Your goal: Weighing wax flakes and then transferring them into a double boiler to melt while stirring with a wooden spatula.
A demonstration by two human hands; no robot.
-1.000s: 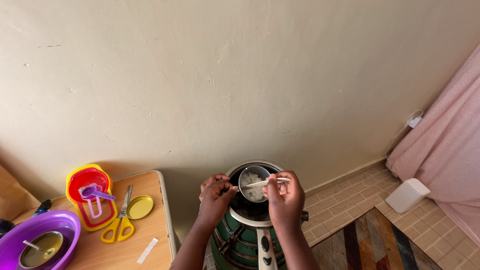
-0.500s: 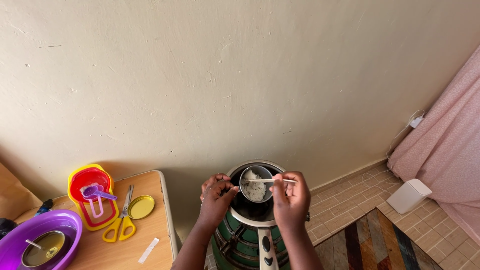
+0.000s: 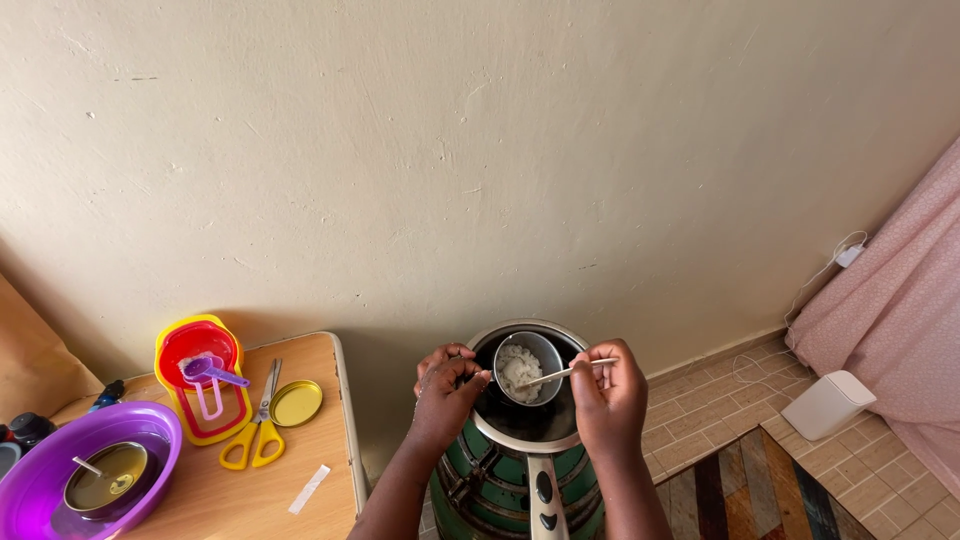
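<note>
A small metal cup (image 3: 548,358) with white flakes (image 3: 518,368) sits inside a larger steel pot (image 3: 528,432) on a green stove (image 3: 484,478). My left hand (image 3: 446,392) grips the cup's left rim. My right hand (image 3: 612,398) pinches a thin pale stick (image 3: 562,374), its tip down in the white flakes. The pot's long handle (image 3: 545,500) points toward me between my forearms.
A wooden table (image 3: 225,490) at left carries yellow scissors (image 3: 252,436), a yellow lid (image 3: 296,403), stacked red and yellow containers (image 3: 196,352) with a purple scoop (image 3: 208,372), and a purple bowl (image 3: 40,478) holding a tin. A white box (image 3: 828,404) and pink curtain (image 3: 900,300) stand right.
The stick has tipped from lying level across the cup to slanting down into the white flakes. The camera view has shifted slightly; both hands stay at the cup.
</note>
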